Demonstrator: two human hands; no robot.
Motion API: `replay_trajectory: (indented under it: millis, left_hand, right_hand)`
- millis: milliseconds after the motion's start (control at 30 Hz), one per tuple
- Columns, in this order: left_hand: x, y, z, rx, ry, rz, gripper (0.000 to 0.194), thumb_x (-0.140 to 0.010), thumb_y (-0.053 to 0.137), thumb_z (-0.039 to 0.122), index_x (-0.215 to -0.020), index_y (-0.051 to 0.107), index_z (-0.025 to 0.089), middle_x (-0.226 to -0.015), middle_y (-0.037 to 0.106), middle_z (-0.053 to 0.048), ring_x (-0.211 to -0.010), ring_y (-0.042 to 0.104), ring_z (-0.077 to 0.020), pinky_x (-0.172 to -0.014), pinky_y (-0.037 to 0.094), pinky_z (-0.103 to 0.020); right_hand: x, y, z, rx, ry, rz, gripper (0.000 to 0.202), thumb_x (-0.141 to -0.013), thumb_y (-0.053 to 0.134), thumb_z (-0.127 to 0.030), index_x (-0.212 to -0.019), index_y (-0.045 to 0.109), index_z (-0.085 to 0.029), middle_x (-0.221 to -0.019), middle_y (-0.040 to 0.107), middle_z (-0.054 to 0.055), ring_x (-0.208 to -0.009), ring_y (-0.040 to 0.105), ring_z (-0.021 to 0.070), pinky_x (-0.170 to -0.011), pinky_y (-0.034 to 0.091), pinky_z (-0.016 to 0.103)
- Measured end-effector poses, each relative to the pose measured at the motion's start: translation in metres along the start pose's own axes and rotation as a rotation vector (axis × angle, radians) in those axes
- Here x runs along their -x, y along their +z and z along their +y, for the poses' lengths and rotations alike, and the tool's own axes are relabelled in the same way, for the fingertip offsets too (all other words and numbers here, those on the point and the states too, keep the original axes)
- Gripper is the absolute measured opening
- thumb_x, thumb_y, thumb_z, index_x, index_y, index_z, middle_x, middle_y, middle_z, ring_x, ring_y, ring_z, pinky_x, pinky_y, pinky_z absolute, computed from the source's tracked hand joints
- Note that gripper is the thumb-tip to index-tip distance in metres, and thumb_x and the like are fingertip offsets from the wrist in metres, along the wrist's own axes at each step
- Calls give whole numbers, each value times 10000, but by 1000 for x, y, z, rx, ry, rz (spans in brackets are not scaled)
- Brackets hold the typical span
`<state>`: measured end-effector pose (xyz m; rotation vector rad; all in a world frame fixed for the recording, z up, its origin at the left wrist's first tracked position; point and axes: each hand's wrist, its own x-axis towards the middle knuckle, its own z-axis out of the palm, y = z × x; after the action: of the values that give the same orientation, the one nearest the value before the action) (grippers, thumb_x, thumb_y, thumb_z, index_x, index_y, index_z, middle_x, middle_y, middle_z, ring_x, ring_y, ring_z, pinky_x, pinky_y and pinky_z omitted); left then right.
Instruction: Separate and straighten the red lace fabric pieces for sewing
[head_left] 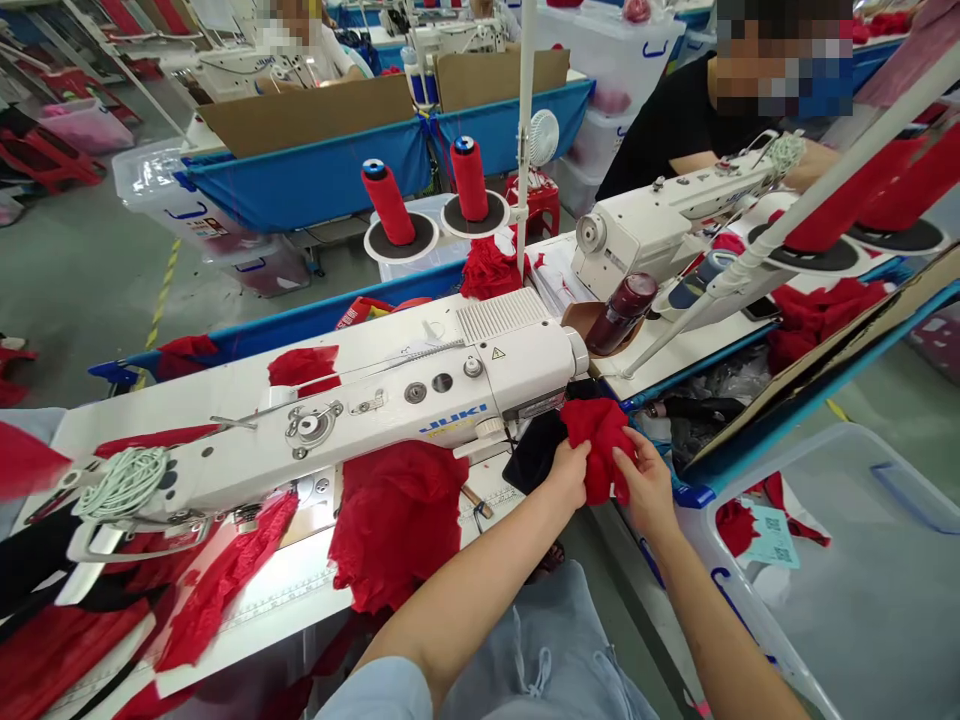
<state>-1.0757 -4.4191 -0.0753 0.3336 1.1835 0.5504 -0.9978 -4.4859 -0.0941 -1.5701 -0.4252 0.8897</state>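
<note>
Pale blue sleeve [386, 690], drawstring garment [562, 625]

The floor [67, 300] is grey-green, and a yellow striped line [166, 285] runs on it. At the left there stand red stools [49, 152]. Behind, a brown cardboard panel [315, 114] rises above blue cloth [322, 170], near clear plastic boxes [146, 190].

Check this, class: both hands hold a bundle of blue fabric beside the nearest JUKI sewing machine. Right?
The colour is wrong: the head view shows the bundle of fabric is red. The left hand and right hand do hold it beside the nearest JUKI sewing machine.
</note>
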Motion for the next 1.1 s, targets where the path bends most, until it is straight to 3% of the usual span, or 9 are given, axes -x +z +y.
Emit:
replay_trajectory:
  millis: [167,300,467,633,733,800,867,967,1100]
  left_hand:
    - [2,-4,0,63,-51,10,79,-851,552,179,-926,551,202,-757,662,4,-661,637,-133,-724,533,-303]
    - [21,-3,0,1,-131,-128,65,-876,527,192,-886,591,185,-731,681,-21,-717,663,-155,-768,526,-309]
    - [46,-5,-9,-139,-225,-293,70,-827,604,196,-882,631,162,-740,686,-34,-767,659,-173,-770,497,-299]
    - [61,-18,-13,-381,130,-282,274,-819,628,349,-1017,549,177,-916,651,-50,-841,608,-170,-807,477,-302]
    - [71,-25,-12,-457,301,-278,455,-864,565,429,-1251,454,217,-1227,587,-101,-1085,563,-202,-958,440,-349]
    - [76,-26,-10,-460,381,-297,514,-852,594,423,-1308,451,236,-1383,503,-99,-1255,468,-220,-1080,346,-363]
    - [76,-25,-8,-423,409,-280,469,-799,666,384,-1221,553,214,-1337,557,-99,-1249,481,-244,-1099,327,-377]
    - [69,-24,-3,-148,224,-254,338,-756,699,340,-1058,641,200,-1065,693,-77,-1014,628,-228,-990,442,-381]
    - [60,-28,10,200,-16,-180,422,-623,789,203,-1014,632,226,-852,719,-3,-727,669,-153,-823,529,-319]
  right_hand:
    - [-10,-6,3,-173,238,34,490,-551,771,-428,-982,650,-228,-949,728,47,-958,671,273,-869,542,411]
    - [2,0,-16,-298,351,-102,475,-609,783,-536,-948,696,-215,-931,749,73,-973,682,294,-850,559,423]
    - [20,-2,-33,-383,361,-69,441,-492,900,-382,-849,716,-198,-839,763,53,-920,702,302,-923,527,445]
    - [25,-13,-44,-629,345,29,476,-585,842,-484,-963,717,-224,-984,759,61,-1066,656,310,-961,512,480]
    - [28,-11,-51,-678,399,5,582,-657,711,-668,-1019,716,-213,-1049,744,94,-1182,588,318,-992,496,484]
    - [31,-8,-55,-665,392,58,539,-678,718,-630,-1035,712,-226,-1085,735,85,-1214,566,305,-1015,484,467]
    - [32,-5,-58,-653,365,102,439,-691,765,-498,-1049,705,-252,-1121,725,62,-1221,563,282,-1029,479,434]
    - [32,-9,-58,-676,411,68,418,-691,761,-477,-1032,709,-242,-1113,729,60,-1183,594,285,-1007,500,435]
    - [29,-21,-51,-655,417,152,445,-602,828,-450,-975,709,-237,-991,764,25,-1070,662,288,-932,552,450]
